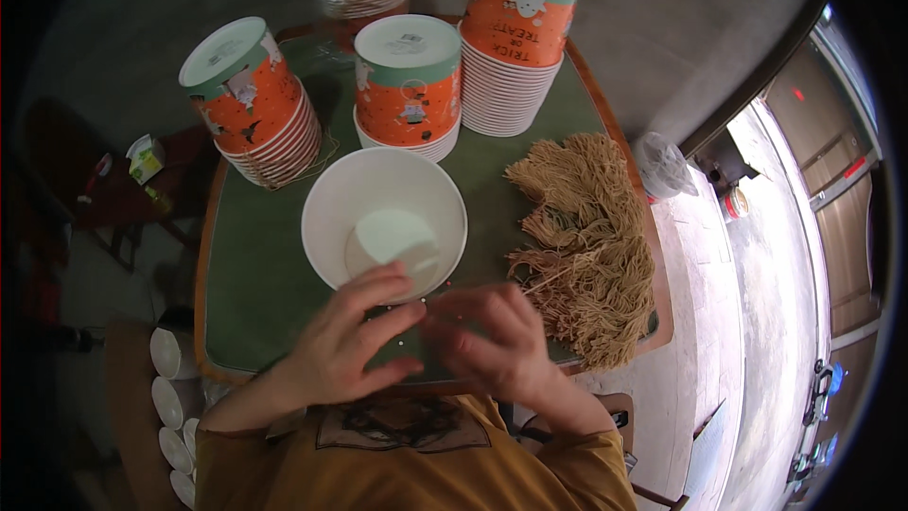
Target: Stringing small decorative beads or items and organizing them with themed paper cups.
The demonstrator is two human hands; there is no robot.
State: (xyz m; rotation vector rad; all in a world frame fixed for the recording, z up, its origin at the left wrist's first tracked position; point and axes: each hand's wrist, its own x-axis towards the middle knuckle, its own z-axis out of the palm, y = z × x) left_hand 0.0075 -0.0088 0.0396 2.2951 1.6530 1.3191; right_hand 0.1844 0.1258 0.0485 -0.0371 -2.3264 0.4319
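The fingers of the left hand (340, 345) are loosely spread, with nothing visible between them. Those of the right hand (497, 341) are bent and blurred, so I cannot tell whether they grip anything. Just beyond the fingers stands a white bucket (383, 194), upright and open on the green counter (251, 289); no cord shows on it, so the work on this one looks unfinished, probably at an early stage. To the right of the fingers, a large heap of tan cord (586, 246) suggests plenty of material is left. Farther beyond the fingers are three upside-down bucket stacks: left (260, 109), middle (409, 85) and right (515, 43). Which of those are finished, if any, cannot be told.
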